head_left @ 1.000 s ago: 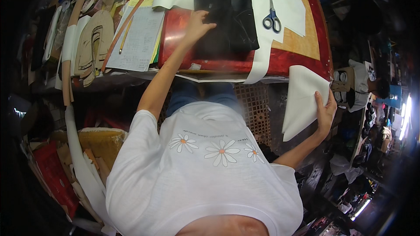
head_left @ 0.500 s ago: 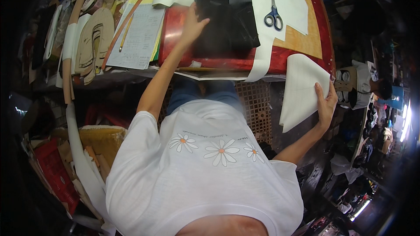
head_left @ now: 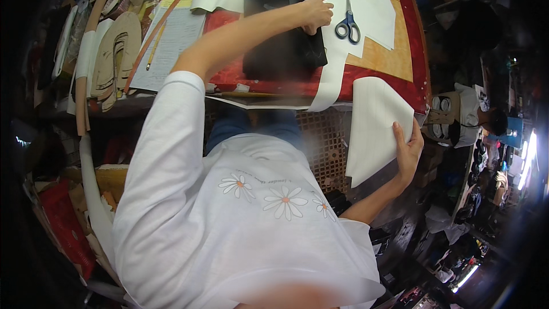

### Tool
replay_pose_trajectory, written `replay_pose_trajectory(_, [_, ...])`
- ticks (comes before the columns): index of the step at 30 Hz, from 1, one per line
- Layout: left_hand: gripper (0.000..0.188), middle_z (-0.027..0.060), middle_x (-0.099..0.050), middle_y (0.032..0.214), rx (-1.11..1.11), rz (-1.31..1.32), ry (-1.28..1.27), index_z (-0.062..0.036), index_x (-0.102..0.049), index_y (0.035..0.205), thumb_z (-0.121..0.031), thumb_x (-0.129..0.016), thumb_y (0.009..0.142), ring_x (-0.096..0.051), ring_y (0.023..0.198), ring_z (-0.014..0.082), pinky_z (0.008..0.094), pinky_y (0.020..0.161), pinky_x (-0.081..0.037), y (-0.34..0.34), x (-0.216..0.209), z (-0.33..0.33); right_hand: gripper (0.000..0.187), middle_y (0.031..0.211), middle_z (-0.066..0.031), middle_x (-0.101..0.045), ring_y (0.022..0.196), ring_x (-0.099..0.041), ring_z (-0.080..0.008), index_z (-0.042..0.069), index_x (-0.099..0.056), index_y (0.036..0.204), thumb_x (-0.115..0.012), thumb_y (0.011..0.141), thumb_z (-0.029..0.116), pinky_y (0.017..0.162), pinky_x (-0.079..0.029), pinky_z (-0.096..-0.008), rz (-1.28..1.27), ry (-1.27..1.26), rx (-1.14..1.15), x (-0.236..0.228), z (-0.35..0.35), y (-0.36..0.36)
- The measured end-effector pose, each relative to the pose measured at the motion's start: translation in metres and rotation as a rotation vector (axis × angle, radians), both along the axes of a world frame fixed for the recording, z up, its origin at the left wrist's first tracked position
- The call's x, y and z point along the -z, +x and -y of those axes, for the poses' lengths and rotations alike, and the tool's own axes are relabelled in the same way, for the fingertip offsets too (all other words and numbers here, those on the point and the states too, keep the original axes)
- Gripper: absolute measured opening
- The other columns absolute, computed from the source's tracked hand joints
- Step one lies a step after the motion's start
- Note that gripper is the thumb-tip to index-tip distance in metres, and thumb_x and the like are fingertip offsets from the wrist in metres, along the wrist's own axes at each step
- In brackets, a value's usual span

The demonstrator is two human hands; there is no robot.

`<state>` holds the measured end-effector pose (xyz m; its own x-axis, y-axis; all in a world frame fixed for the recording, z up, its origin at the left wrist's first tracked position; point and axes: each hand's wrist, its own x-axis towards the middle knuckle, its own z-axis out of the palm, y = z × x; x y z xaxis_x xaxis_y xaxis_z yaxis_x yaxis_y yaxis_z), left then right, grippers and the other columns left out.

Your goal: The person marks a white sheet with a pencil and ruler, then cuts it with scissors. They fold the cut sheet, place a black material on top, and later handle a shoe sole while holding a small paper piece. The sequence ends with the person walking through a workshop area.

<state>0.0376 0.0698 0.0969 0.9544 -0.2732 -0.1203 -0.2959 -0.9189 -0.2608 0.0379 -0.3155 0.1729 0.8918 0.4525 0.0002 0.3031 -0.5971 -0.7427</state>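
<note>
My left arm stretches across a folded black sheet [head_left: 280, 46] on the table. At that sheet's right edge is my left hand [head_left: 317, 14], its fingers apart and with nothing visible in it. Just right of its fingertips, scissors with dark blue handles [head_left: 347, 30] lie with the blades pointing away, on a large white sheet [head_left: 366, 0]. Off the table's front edge at the right, my right hand [head_left: 408, 146] grips a folded white sheet of material [head_left: 377, 129] by its right side, the thumb on top. The sheet hangs slanted, its lower corner pointing toward me.
The table has a red cover [head_left: 372, 86] with a tan board [head_left: 400, 60] at the right. To the left lie a written paper [head_left: 166, 51], a pencil [head_left: 154, 51], beige curved templates [head_left: 120, 51] and a long roll [head_left: 88, 63]. A person [head_left: 474, 117] sits far right.
My left hand has moved right across the black sheet, from its left edge to near the scissors. My right hand and the folded white sheet have shifted slightly left and toward me.
</note>
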Motion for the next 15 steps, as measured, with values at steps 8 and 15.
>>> replay_pose_trajectory(8, [0.011,0.0025,-0.057,0.07,0.298,0.499,-0.206,-0.0056,-0.062,0.076,-0.014,-0.06,0.07,-0.058,0.074,0.0204,0.0268,0.073,-0.044,-0.108,-0.058,0.08,0.043,0.104,-0.0165,-0.066,0.095,-0.06,-0.0168,-0.002,-0.055,0.121,-0.065,0.084,0.02,0.087,-0.044,-0.0301,0.145,-0.119,0.036,-0.008,0.014,0.018])
replay_pose_trajectory(15, [0.015,0.0073,-0.059,0.072,-0.334,-0.052,-0.101,-0.0036,-0.06,0.083,-0.01,-0.062,0.07,-0.063,0.068,0.0172,0.0277,0.052,-0.051,-0.186,-0.036,0.226,0.037,0.104,-0.0173,-0.066,0.091,-0.064,-0.0203,0.003,-0.057,0.121,-0.061,0.087,0.018,0.086,-0.047,-0.033,0.505,-0.114,-0.398,-0.043,-0.063,0.026])
